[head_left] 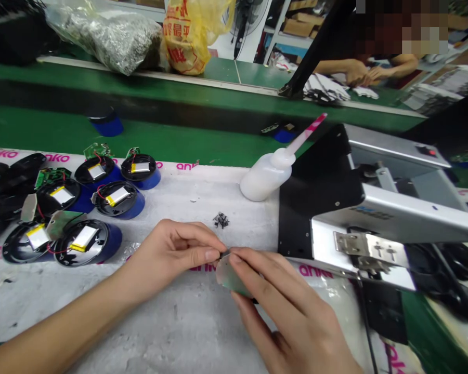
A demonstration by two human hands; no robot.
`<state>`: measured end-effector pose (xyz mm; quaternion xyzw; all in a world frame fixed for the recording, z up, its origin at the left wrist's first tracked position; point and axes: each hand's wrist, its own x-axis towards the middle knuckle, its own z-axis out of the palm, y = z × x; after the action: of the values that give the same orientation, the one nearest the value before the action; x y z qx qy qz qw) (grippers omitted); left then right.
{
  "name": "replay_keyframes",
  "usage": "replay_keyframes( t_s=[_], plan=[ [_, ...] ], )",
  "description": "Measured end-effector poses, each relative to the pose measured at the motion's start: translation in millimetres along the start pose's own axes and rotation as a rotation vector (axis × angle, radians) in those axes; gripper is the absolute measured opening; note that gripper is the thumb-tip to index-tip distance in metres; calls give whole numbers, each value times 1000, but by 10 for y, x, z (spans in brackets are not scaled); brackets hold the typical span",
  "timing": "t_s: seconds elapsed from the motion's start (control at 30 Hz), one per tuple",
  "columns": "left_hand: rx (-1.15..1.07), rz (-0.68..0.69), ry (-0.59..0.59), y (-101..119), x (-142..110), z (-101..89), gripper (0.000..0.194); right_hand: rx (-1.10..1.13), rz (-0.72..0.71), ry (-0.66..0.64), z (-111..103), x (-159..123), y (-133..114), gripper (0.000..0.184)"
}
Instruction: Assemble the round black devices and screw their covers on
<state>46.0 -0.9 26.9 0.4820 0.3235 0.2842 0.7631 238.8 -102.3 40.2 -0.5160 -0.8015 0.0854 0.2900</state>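
Note:
In the middle of the head view, my right hand [284,301] grips a thin circuit board [233,278] with a greenish-grey face. My left hand [175,246] meets it at the board's upper edge, thumb and forefinger pinched on a small black part [221,255] that is mostly hidden. Just beyond my fingertips lies a little pile of black parts [221,220]. To the left stand several round blue housings [134,205] with black insides. Silver battery packs [117,196] with yellow ends sit in them, and green circuit boards [53,177] hang off some by wires.
A white squeeze bottle [263,176] with a pink-tipped nozzle stands beside a metal machine [405,208] on the right. Black pieces [8,187] lie far left. Behind are a filled plastic bag [117,39], a yellow bag [189,39] and another person's hands [361,72].

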Motion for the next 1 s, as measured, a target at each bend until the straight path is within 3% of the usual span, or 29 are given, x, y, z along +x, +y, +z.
replay_keyframes(
  t_s=[0.1,0.27,0.5,0.6,0.7,0.8,0.9,1.0],
  plan=[
    [56,-7,29,25,-5,20,9,-25,-58,-42,-36,6,11,43],
    [-55,-89,75,-16,-12,87,7,18,14,20,4,-23,25,49],
    [25,53,70,55,-139,240,8,33,46,-10,-47,31,-22,57],
    [293,178,84,12,-134,248,37,94,126,7,-149,-26,-23,55],
    [610,254,-54,-126,-51,288,76,136,261,-14,-198,-127,-18,52],
    [714,234,-128,-262,42,341,78,162,323,5,-186,-227,-20,46],
    [608,214,-143,-314,72,335,65,174,350,50,-148,-304,-32,44],
    [301,-14,-202,-301,42,289,60,182,375,66,-88,-349,-53,45]
  ],
)
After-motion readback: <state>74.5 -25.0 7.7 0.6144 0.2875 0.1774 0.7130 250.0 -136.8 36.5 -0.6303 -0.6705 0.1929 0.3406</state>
